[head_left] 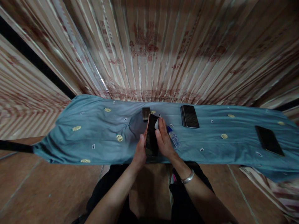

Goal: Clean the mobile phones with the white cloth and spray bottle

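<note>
A dark smartphone (151,140) with a pinkish edge is held upright over the near part of the cloth. My left hand (139,151) grips its left side, thumb along the edge and the other fingers hidden behind. In my right hand (164,140) a small pale wipe or cloth (156,123) is pinched against the phone's screen, near the upper right. Just right of that hand lies a small clear bottle (174,138) with a blue cap and printed label. Behind the phone's top sits a small dark, square-looking object (146,114), its kind unclear.
A blue-green patterned cloth (102,124) covers the long narrow surface. Right of my hands lies a stack of dark phones (190,116), and farther right a single dark phone (269,140). Striped curtains (149,62) hang close behind. My legs are below the near edge.
</note>
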Demonstrator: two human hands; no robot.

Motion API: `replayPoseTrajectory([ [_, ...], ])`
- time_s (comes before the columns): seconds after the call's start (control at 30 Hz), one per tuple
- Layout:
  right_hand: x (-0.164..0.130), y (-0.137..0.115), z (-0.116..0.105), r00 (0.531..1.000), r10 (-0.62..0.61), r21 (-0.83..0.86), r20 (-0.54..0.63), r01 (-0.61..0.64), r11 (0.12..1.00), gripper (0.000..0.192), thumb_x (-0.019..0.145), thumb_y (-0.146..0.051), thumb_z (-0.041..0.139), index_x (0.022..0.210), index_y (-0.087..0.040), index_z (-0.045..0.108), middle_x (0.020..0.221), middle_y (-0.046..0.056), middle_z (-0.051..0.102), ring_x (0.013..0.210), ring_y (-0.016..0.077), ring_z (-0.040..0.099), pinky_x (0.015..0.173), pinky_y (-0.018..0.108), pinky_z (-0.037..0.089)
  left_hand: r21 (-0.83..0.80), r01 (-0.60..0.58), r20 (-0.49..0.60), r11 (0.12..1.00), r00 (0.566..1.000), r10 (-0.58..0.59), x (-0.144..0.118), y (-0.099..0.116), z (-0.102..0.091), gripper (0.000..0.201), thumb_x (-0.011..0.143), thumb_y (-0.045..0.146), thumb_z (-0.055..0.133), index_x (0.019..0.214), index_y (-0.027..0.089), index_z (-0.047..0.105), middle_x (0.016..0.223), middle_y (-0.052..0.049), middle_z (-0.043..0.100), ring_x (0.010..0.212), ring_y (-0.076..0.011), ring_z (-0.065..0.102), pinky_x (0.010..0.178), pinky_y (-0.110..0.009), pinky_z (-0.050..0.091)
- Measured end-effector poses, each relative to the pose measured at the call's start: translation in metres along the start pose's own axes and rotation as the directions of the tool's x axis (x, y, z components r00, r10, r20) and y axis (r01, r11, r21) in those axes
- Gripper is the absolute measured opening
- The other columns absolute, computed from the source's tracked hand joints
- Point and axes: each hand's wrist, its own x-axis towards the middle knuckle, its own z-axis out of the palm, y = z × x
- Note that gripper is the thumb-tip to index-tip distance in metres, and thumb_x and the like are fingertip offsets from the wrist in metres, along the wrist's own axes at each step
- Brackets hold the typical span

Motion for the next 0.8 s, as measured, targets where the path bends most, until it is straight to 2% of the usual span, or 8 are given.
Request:
replayPoseTrajectory([
  [0.23,-0.01,-0.007,0.005,0.99,-0.137,-0.103,0.033,0.14,0.985,0.063,0.106,-0.044,0.026,0.161,-0.022,0.004,0.169,0.01,0.01,0.156,0.0244,0.01,0.125,0.055,0.021,-0.068,0.049,-0.094,0.996,0.994,-0.056,0.002,0.007,-0.001,0.05,0.102,0.038,0.029,0.124,0.018,0.07,0.125,-0.006,0.072,0.142,-0.0218,0.045,0.116,-0.037,0.04],
  [0.43,-0.017,-0.019,0.005,0.949,-0.294,-0.132,0.114,0.308,0.942,0.064,0.105,-0.043,0.03,0.161,-0.023,0.006,0.168,0.011,0.017,0.155,0.026,0.015,0.123,0.056,0.025,-0.076,0.071,-0.147,0.995,0.986,-0.081,0.003,0.008,-0.001,0.053,0.102,0.04,0.028,0.123,0.015,0.07,0.129,-0.011,0.069,0.145,-0.0236,0.042,0.119,-0.038,0.035],
  [0.57,-0.022,-0.029,0.008,0.932,-0.318,-0.106,0.175,0.339,0.935,0.066,0.105,-0.046,0.03,0.161,-0.023,0.006,0.167,0.012,0.019,0.155,0.0261,0.017,0.123,0.055,0.026,-0.048,0.081,-0.174,0.996,0.981,-0.089,0.003,0.006,-0.005,0.055,0.102,0.046,0.029,0.123,0.014,0.069,0.128,-0.011,0.07,0.146,-0.0241,0.039,0.122,-0.039,0.03],
  [0.67,-0.029,-0.034,0.014,0.919,-0.33,-0.088,0.215,0.354,0.931,0.068,0.104,-0.047,0.03,0.161,-0.022,0.002,0.167,0.013,0.018,0.155,0.0269,0.016,0.122,0.056,0.027,-0.002,0.05,-0.195,0.999,0.979,-0.05,0.002,0.006,-0.007,0.053,0.102,0.044,0.029,0.122,0.015,0.069,0.128,-0.009,0.07,0.146,-0.0217,0.04,0.123,-0.037,0.026],
  [0.8,-0.038,-0.037,0.02,0.905,-0.348,-0.08,0.245,0.376,0.923,0.071,0.104,-0.048,0.031,0.161,-0.02,-0.002,0.167,0.015,0.016,0.155,0.0288,0.014,0.122,0.058,0.027,0.054,0.034,-0.285,0.998,0.958,-0.017,0.003,0.007,-0.01,0.049,0.102,0.042,0.031,0.121,0.015,0.068,0.134,-0.007,0.067,0.14,-0.0198,0.047,0.123,-0.032,0.028],
])
